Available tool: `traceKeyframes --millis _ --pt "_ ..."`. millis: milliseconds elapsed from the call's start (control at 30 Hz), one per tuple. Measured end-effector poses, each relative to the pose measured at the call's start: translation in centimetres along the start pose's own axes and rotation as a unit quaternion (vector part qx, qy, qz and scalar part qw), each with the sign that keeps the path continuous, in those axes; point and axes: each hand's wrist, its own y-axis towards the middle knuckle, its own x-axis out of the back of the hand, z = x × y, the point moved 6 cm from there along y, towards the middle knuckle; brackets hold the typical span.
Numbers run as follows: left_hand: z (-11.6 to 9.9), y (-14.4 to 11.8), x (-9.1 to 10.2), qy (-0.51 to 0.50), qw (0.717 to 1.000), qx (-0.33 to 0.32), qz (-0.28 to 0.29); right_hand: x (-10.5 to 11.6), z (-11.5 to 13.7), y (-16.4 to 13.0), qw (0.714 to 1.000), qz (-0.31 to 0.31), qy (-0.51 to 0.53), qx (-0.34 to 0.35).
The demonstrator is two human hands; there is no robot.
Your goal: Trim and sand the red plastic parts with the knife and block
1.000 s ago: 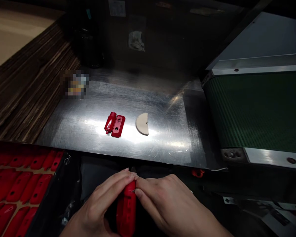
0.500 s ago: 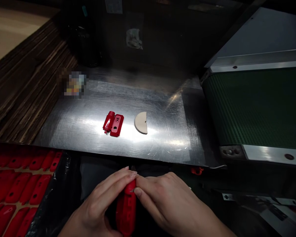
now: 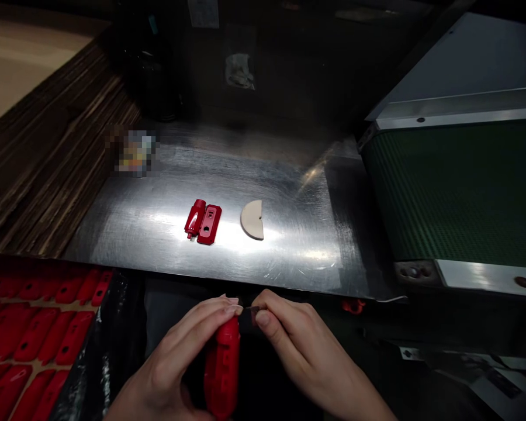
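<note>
Metal table, box of red parts; left hand holds casing.

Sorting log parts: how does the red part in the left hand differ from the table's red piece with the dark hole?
Support: the held part is in the left hand; the table piece lies on the metal table. Side seen: the held part shows a notched edge, the table piece a face with a dark hole. Shared: both are red.
</note>
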Motion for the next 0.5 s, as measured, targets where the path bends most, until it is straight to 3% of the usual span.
traceKeyframes --millis 200,500 --pt "0.1 0.0 -0.1 0.002 1.000 0.002 -0.004 0.0 0.4 -0.1 0.999 -0.022 0.025 0.032" --pt "-0.2 1.1 0.2 -0.034 0.999 0.001 -0.029 -0.2 1.7 1.1 0.999 0.006 -0.014 0.030"
